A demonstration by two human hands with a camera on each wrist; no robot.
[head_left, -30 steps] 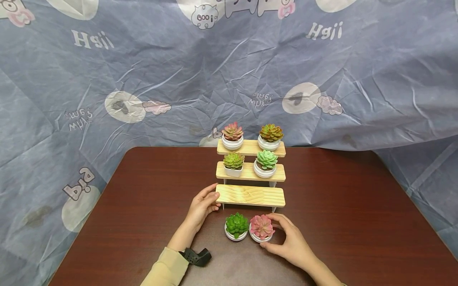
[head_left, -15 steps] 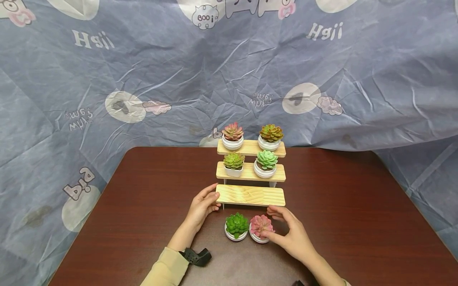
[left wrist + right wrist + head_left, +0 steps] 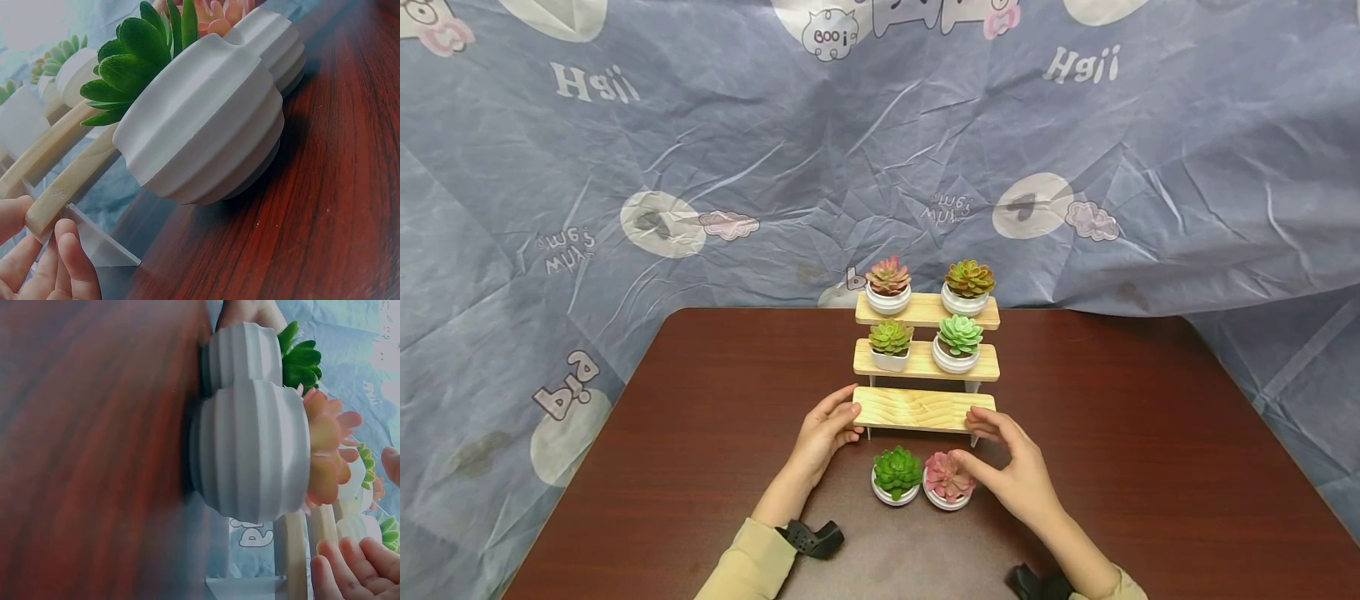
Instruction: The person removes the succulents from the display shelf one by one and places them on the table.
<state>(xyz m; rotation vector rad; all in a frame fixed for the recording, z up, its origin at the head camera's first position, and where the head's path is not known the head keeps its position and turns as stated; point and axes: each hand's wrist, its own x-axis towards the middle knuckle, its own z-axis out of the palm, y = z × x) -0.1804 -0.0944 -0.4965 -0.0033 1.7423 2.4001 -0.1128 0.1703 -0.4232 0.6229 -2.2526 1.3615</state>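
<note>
Two pots (image 3: 920, 478) before shelf (image 3: 925, 362); four on it.

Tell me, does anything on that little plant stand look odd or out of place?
The lowest pale wooden shelf is bare, while two white ribbed pots sit on the dark red table in front: a green succulent and a pink succulent. Nothing looks spilled, tipped or broken.
</note>
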